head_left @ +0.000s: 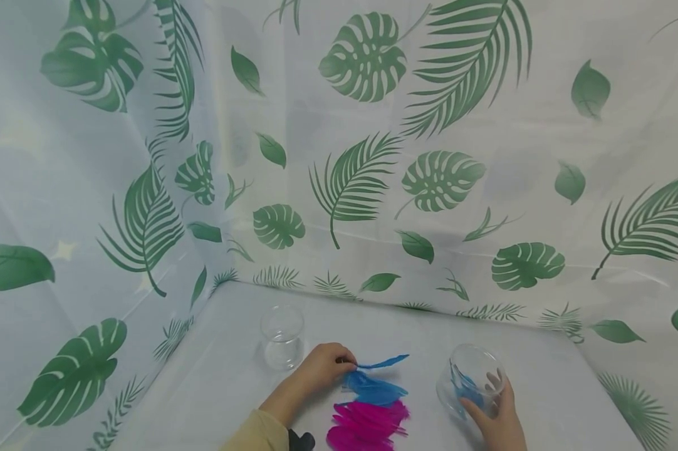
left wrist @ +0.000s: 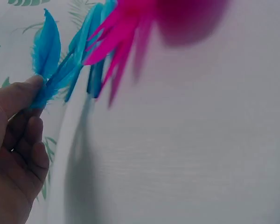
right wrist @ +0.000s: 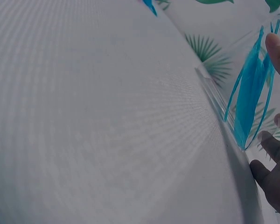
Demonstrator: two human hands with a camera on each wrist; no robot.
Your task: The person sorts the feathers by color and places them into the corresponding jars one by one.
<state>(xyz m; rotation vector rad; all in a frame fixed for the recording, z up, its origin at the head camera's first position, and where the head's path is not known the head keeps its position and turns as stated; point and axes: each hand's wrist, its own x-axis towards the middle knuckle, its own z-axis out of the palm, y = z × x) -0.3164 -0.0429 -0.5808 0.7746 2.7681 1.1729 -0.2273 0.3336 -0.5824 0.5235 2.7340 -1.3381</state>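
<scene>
My left hand (head_left: 323, 369) pinches a blue feather (head_left: 388, 362) between thumb and fingertips; its tip points right. Just below it in the head view lies a bunch of blue feathers (head_left: 375, 389), with magenta feathers (head_left: 367, 427) nearer to me. Close up in the left wrist view, the pinched feather (left wrist: 46, 46) stands beside the blue bunch. On the right, my right hand (head_left: 499, 421) holds a clear cup (head_left: 477, 358) with thumb and fingers around its side. Several blue feathers (right wrist: 252, 93) are inside that cup, seen through its wall.
Another clear cup (head_left: 282, 341) stands at the back left of the white table (head_left: 232, 332), beyond my left forearm. White curtains (head_left: 361, 125) printed with green leaves rise at the back and the left. A dark object (head_left: 301, 440) sits at my left wrist.
</scene>
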